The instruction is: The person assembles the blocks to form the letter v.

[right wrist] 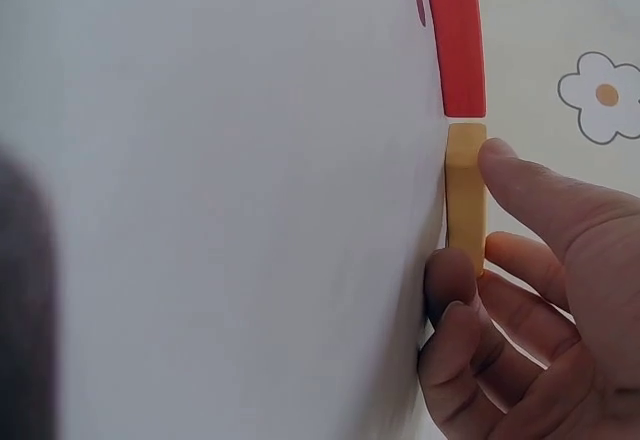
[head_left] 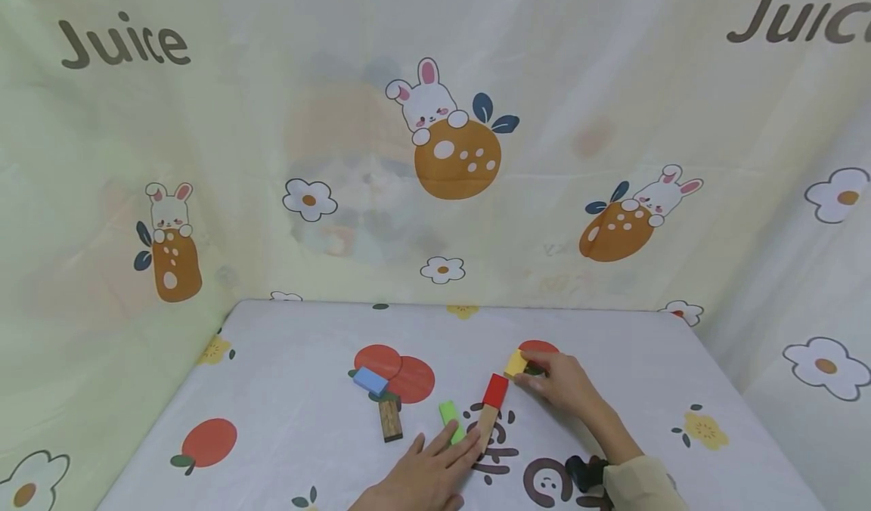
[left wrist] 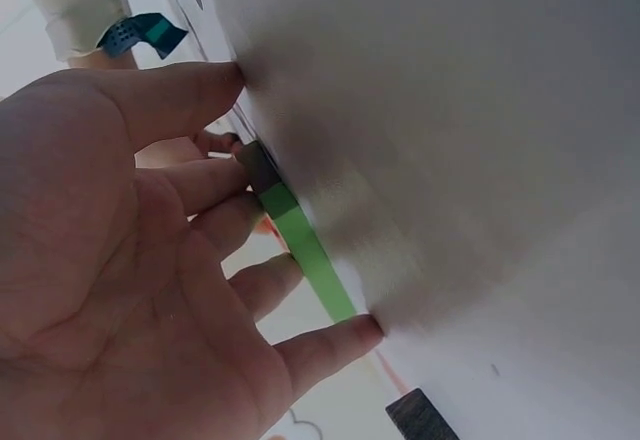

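My right hand pinches a yellow block between thumb and fingers on the cloth. In the right wrist view, a narrow gap parts this yellow block from the end of the red block. The red block lies end to end with a plain wooden block, forming a slanting row with the yellow one. My left hand lies spread, palm down, its fingertips at the near end of the wooden block and beside a light green block.
Left of the row lie a blue block and a dark wood-grain block. Near my right sleeve is a black object. A printed cloth covers the table, and a printed curtain hangs behind it.
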Available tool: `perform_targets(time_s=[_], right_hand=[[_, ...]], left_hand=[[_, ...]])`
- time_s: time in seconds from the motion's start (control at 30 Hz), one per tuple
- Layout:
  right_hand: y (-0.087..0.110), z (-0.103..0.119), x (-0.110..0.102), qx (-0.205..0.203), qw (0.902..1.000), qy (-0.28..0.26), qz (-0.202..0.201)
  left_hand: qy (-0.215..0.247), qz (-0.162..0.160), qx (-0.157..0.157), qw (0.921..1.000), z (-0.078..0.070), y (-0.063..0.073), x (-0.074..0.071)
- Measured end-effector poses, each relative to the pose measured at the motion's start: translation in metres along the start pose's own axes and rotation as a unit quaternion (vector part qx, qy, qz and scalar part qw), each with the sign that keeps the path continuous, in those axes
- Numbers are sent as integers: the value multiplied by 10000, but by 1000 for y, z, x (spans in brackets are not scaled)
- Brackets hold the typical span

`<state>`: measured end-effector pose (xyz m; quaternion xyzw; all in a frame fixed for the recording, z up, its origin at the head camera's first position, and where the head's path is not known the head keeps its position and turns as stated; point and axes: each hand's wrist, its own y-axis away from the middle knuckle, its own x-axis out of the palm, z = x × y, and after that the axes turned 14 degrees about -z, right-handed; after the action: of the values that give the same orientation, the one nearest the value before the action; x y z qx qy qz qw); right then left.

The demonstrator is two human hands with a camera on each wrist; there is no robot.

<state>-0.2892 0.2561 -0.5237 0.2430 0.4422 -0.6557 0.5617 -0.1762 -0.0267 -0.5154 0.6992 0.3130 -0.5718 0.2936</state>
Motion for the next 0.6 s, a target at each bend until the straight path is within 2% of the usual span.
perform_targets(time_s=[0.6], right_hand=[[-6, 2, -1, 47, 9998, -135, 156]], left_hand=[[-23, 39, 27, 10000, 0, -1, -1]])
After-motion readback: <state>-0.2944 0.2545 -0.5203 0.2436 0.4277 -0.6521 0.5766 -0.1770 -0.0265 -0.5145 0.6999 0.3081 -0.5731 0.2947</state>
